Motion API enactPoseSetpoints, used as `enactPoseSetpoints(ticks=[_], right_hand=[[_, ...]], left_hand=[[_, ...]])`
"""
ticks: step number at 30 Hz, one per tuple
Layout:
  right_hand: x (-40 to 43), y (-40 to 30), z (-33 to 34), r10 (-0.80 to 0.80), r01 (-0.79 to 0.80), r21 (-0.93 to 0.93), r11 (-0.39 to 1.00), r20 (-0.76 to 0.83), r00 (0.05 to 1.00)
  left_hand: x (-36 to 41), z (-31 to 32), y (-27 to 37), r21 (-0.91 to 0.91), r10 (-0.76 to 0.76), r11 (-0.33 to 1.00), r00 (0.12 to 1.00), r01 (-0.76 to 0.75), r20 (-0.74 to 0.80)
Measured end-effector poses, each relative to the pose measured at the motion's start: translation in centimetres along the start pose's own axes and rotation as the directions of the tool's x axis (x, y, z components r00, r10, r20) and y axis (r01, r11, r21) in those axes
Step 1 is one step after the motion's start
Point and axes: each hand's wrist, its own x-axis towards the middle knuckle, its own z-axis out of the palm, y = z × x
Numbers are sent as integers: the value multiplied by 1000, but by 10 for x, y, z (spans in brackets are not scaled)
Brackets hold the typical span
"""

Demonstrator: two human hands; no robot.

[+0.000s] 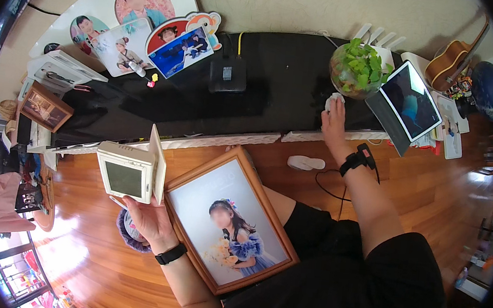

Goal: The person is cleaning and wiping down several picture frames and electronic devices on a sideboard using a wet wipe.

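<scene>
My left hand (147, 220) holds a small white electronic device with a screen and an opened lid (125, 175) from below, over the floor at the left. Against my left forearm and my lap leans a large wooden-framed portrait (228, 224). My right hand (334, 120) presses a crumpled white cloth or tissue (334, 102) on the glossy black cabinet top (280, 94), just in front of a round glass bowl with a green plant (356, 71). Both wrists wear black bands.
Framed photos (124, 48) and a smaller wooden frame (46, 107) stand at the left. A black box (228, 75) with a yellow cable lies mid-cabinet. Right of the plant are a tablet (412, 101), a ukulele or small guitar (447, 67) and a globe (489, 91). A white slipper (306, 163) lies below.
</scene>
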Motion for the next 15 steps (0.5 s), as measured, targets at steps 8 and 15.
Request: enactPoseSetpoints(ticks=[8, 15], right_hand=[[19, -65, 55, 140, -139, 293, 946, 16, 990], [-14, -203, 101, -660, 548, 552, 628, 6, 751]], left_hand=[[0, -28, 14, -78, -41, 996, 995, 48, 90], [2, -26, 4, -102, -32, 994, 999, 30, -24]])
